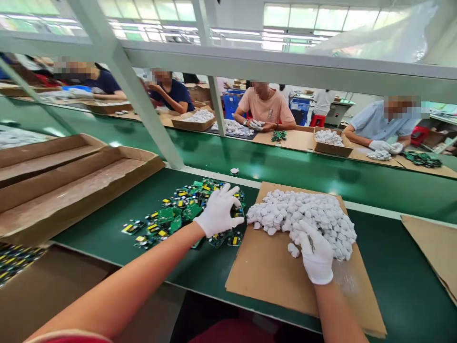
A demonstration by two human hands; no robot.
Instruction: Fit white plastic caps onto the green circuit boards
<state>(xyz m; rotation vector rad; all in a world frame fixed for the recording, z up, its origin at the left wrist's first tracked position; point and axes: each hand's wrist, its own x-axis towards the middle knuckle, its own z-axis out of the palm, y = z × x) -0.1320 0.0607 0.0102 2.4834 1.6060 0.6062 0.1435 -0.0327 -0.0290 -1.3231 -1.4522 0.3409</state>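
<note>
My left hand (219, 212), in a white glove, is over the right side of a heap of green circuit boards (166, 216) with yellow and dark parts. Its fingers are spread, and no held thing shows in them. My right hand (317, 252), gloved too, reaches into the near side of a pile of small white lumps (303, 209). Thumb and forefinger point forward with a gap between them; white glove against white lumps makes the fingertips hard to make out. A loose white lump (293, 250) lies just left of the right thumb. Beneath the pile is a cardboard sheet (264, 267).
Long cardboard trays (82, 190) stand at left, above more boards (17, 262). Another cardboard sheet (433, 247) lies at right. A green conveyor belt (200, 157) runs behind a metal frame (139, 95). Several people sit across it. One white lump (234, 171) is on the belt.
</note>
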